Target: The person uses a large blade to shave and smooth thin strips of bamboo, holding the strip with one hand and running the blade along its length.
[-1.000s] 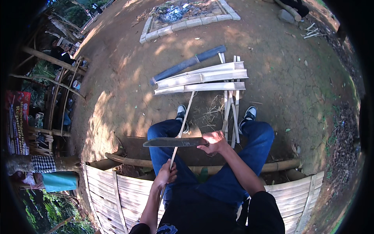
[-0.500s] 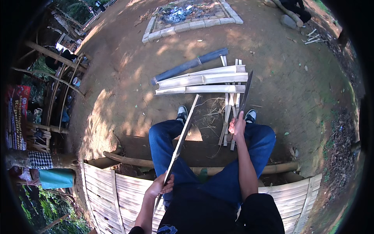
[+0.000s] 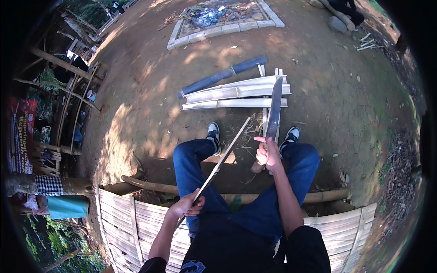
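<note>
My left hand (image 3: 186,204) is closed around the lower part of a long, narrow bamboo strip (image 3: 221,162), pale on one side and dark on the other. The strip slants up and to the right between my knees. In my right hand (image 3: 268,154) is a machete, its dark blade (image 3: 275,111) pointing away from me with the flat side showing. One finger sticks out while the others wrap the wooden handle (image 3: 257,168). The blade crosses in view over several split bamboo pieces (image 3: 236,93) on the ground. Strip and blade are apart.
A dark bamboo length (image 3: 218,77) lies behind the split pieces. Beyond is a stone-edged fire pit (image 3: 218,32) with ash. I sit on a slatted bamboo bench (image 3: 154,223) with a pole (image 3: 157,185) along its front. A pole fence (image 3: 68,93) stands left, a log (image 3: 334,12) far right.
The machete has swung left and turned from nearly edge-on to flat side showing. The bamboo strip's far end has tipped right, and my left hand has moved slightly up and right.
</note>
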`<state>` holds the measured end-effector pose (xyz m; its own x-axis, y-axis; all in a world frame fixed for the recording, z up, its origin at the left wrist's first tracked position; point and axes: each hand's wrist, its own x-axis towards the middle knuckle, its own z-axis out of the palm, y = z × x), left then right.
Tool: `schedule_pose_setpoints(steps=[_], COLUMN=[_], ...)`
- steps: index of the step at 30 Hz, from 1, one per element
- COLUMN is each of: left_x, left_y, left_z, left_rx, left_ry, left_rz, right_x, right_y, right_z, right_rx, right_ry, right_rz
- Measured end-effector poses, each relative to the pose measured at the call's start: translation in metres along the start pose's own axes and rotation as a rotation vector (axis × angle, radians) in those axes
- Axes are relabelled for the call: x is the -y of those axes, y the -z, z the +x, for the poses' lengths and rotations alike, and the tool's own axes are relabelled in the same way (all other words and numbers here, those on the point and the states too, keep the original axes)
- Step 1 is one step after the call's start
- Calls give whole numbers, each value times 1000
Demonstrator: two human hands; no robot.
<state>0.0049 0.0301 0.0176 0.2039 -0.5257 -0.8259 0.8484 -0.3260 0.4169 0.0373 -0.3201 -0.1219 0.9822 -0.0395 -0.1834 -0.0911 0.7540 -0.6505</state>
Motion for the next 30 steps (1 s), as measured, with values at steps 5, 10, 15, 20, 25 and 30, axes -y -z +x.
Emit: schedule_pose_setpoints(steps=[5, 10, 15, 20, 25, 30], left_x=[3, 0, -8, -6, 1, -1], left_y=[-4, -11, -13, -12, -8, -10], left_z=[7, 10, 11, 13, 12, 9], left_rx=[-20, -84, -265, -418, -461, -485], left_ry=[126, 9, -134, -189, -238, -271], left_rz=[115, 198, 256, 224, 249, 314], right_x=[2, 15, 17, 13, 6, 0], right_y=[-8, -17, -19, -8, -5, -4], right_z=[-3, -7, -11, -10, -7, -13], right_rx=[-61, -128, -61, 183, 387, 491], right_ry=[-58, -98, -55, -178, -373, -509], right_rz=[-115, -107, -127, -126, 8, 69])
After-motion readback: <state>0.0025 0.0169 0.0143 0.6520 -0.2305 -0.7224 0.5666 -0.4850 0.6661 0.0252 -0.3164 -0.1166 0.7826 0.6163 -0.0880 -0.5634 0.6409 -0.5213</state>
